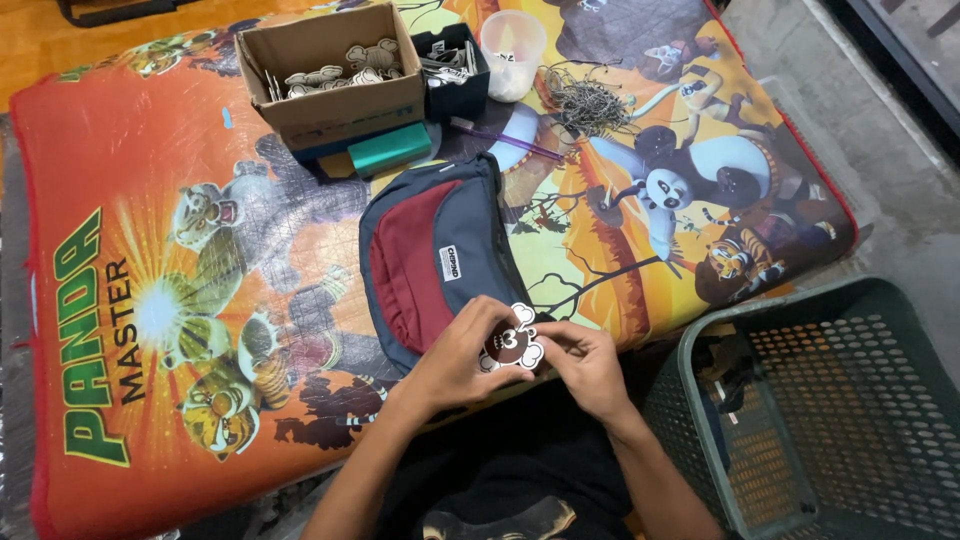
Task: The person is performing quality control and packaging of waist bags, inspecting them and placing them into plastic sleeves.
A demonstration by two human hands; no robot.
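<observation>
The left hand (462,362) and right hand (583,362) pinched a flat, white-edged dark brown cut-out tag (512,341) between their fingertips, just short of a navy and maroon fabric bag (430,262) beyond the fingers.

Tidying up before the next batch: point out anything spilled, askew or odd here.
A tangle of thin wire bits lies loose on the mat beside the plastic cup, not in any container. A purple pen lies loose near the box. Both hands hold a flat cutout; nothing looks damaged.
</observation>
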